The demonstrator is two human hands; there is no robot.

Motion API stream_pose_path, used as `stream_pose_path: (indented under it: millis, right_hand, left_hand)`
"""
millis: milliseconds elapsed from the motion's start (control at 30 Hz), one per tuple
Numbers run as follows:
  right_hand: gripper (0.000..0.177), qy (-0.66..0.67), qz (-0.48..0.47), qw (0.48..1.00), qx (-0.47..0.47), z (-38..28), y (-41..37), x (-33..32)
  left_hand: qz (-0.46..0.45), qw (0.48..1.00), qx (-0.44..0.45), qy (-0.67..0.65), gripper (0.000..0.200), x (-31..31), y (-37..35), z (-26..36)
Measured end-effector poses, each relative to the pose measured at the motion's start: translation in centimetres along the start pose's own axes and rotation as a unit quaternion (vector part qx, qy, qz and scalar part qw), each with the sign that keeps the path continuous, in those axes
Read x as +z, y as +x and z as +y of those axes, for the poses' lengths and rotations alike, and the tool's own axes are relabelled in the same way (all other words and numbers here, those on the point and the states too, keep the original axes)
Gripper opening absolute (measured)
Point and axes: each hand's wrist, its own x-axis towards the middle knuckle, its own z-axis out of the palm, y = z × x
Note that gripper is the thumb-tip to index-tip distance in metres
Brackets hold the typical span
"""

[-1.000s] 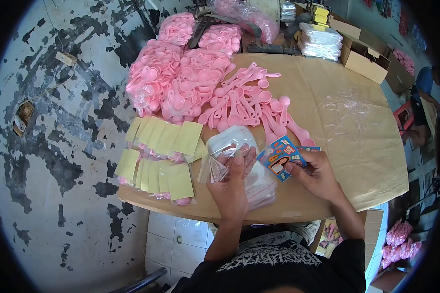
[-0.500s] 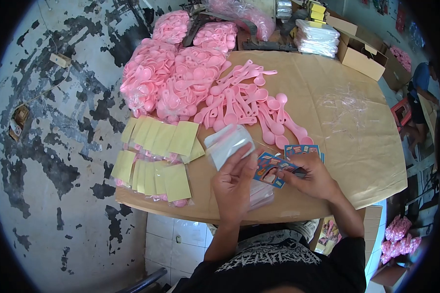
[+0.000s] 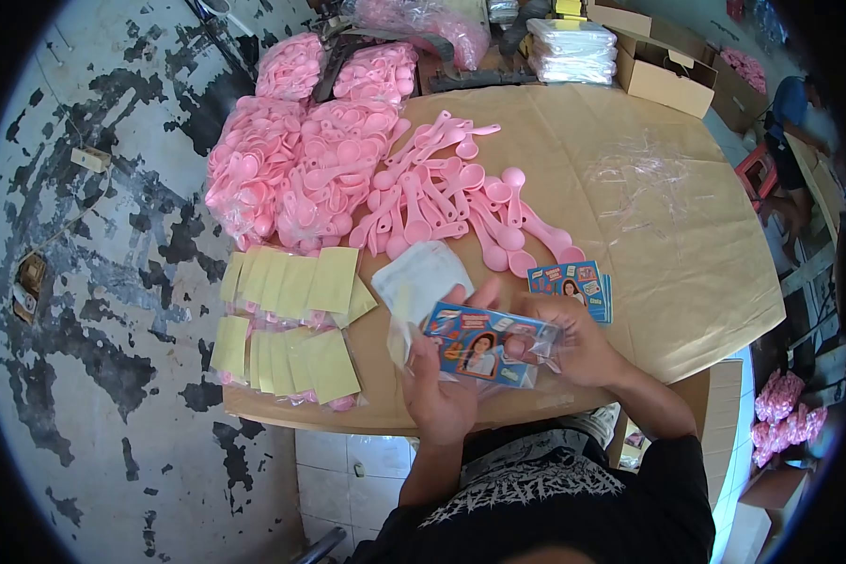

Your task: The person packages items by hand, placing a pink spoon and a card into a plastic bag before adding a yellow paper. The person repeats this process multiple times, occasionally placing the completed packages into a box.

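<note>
Between my hands is a blue printed card [image 3: 484, 350] inside a clear plastic bag, tilted slightly down to the right. My left hand [image 3: 445, 390] holds its left end, thumb in front and fingers behind. My right hand [image 3: 578, 343] is closed on the right end, with the thumb over the card. A stack of blue cards [image 3: 573, 282] lies just beyond my right hand. Clear bags [image 3: 421, 277] lie beyond my left hand. Farther back are loose pink measuring spoons [image 3: 432, 188].
Bagged pink spoons [image 3: 310, 169] are heaped at the back left. Packets with yellow cards [image 3: 296, 282] lie in two rows at the left. Clear plastic scraps [image 3: 639, 179] are at the right. An open cardboard box [image 3: 665, 80] stands behind; a person [image 3: 791, 122] is at far right.
The card in my right hand has moved left and is now inside a clear bag held by both hands. My left hand has come down from the white-looking bags. The view has shifted.
</note>
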Motion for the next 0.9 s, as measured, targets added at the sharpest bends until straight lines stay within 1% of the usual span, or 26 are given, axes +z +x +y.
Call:
stream_pose_path:
  millis: [33,67,100,167,200,300,333,400,433,467,500,533,567,600,633,667,700,733,833,900]
  right_hand:
    - [0.013,0.005,0.011,1.0,0.029,-0.2,0.0,0.3]
    - [0.011,0.01,0.021,0.998,0.057,-0.5,0.0,0.7]
    - [0.008,0.014,0.03,0.996,0.084,-0.7,0.1,0.9]
    - [0.008,0.007,0.016,0.999,0.034,-0.7,0.3,1.0]
    - [0.008,0.004,0.009,1.0,0.01,-0.7,0.4,1.0]
    - [0.01,0.125,0.03,0.991,-0.029,1.7,-0.1,2.0]
    - [0.012,0.085,-0.046,0.995,-0.037,1.4,0.0,1.5]
    - [0.015,-0.001,-0.193,0.979,-0.057,-0.5,1.5,-0.6]
    - [0.015,-0.073,-0.189,0.976,-0.086,-1.1,2.3,-1.4]
    - [0.016,-0.144,-0.184,0.966,-0.113,-1.5,3.2,-2.2]
    - [0.018,-0.226,-0.11,0.967,-0.033,-1.7,4.3,-3.3]
    - [0.02,-0.302,-0.033,0.951,0.049,-1.8,5.4,-4.5]
    - [0.022,-0.39,0.015,0.919,0.051,-1.6,7.0,-5.9]
    - [0.023,-0.476,0.065,0.876,0.051,-1.1,8.3,-7.2]
    - [0.025,-0.539,0.025,0.841,0.048,0.4,8.8,-8.3]
    - [0.026,-0.601,-0.015,0.798,0.044,2.4,9.3,-9.6]
    - [0.027,-0.659,-0.056,0.749,0.038,2.8,10.0,-9.9]
    - [0.026,-0.618,-0.023,0.786,0.028,3.2,9.7,-9.5]
    - [0.026,-0.602,-0.012,0.795,0.074,2.1,9.5,-8.6]
    - [0.027,-0.583,0.033,0.809,0.07,2.9,9.0,-9.0]
  left_hand:
    - [0.006,1.0,0.002,-0.025,0.06,-0.4,-0.1,0.1]
    - [-0.014,0.999,-0.002,-0.035,0.055,-0.9,-0.2,-0.1]
    - [-0.024,1.0,-0.007,0.007,0.055,-0.6,-0.2,0.1]
    - [-0.041,0.995,-0.016,0.09,0.054,0.5,-0.2,0.2]
    - [-0.078,0.995,0.031,0.061,0.051,0.6,-0.3,-0.4]
    - [-0.179,0.957,0.112,0.197,0.047,-0.5,-0.2,-1.6]
    - [-0.206,0.956,0.123,0.17,0.039,-0.4,0.2,-1.1]
    - [-0.202,0.957,0.185,0.096,0.04,-1.4,0.3,-0.8]
    - [-0.2,0.954,0.214,0.059,0.041,-2.2,0.4,-0.7]
    - [-0.172,0.957,0.231,0.035,0.045,-3.0,0.6,-0.7]
    - [-0.122,0.962,0.239,0.051,0.048,-3.1,0.9,-0.3]
    - [-0.071,0.965,0.243,0.068,0.05,-3.2,1.1,0.1]
    - [-0.022,0.965,0.246,0.084,0.052,-3.2,1.1,0.4]
    - [-0.014,0.963,0.248,0.104,0.053,-3.6,1.0,0.4]
    - [-0.008,0.96,0.252,0.124,0.054,-4.1,1.0,0.2]
    - [-0.001,0.955,0.259,0.142,0.055,-4.4,1.2,0.1]
    - [-0.003,0.956,0.255,0.147,0.056,-4.5,1.3,0.1]
    - [-0.002,0.956,0.249,0.153,0.056,-4.5,1.1,0.1]
    - [0.006,0.958,0.24,0.154,0.057,-4.5,0.9,0.1]
    - [0.01,0.959,0.237,0.154,0.057,-4.5,0.8,0.2]
